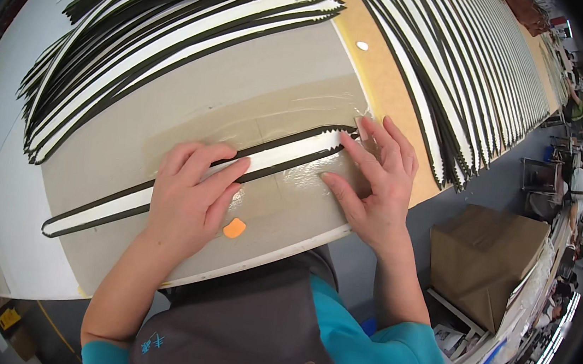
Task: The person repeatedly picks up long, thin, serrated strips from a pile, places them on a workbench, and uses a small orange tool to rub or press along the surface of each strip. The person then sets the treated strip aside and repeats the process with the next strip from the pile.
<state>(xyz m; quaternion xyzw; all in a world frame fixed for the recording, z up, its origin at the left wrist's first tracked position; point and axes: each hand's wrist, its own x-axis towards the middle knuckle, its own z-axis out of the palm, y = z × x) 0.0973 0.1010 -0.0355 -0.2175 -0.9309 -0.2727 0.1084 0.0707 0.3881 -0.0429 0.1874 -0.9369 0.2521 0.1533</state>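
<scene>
A long white strip with black edging (pixel 276 158) lies across the table in front of me, its toothed end at the right and its rounded end at the left. My left hand (pixel 195 189) rests over the middle of it, fingers stretched out and pressing on the strip. At the toothed end, my right hand (pixel 380 181) has its fingers spread, the index fingertip touching the strip and the thumb apart on the table. By the right fingertips is a small pale piece (pixel 363 128), partly hidden. An orange rounded piece (pixel 235 228) sits just beside my left hand.
A heap of similar black-and-white strips (pixel 179 35) covers the far left. More strips (pixel 460 65) lie in rows on a tan board (pixel 402 80) at the far right. A small white piece (pixel 362 46) lies between them. A brown box (pixel 482 259) stands right of the table.
</scene>
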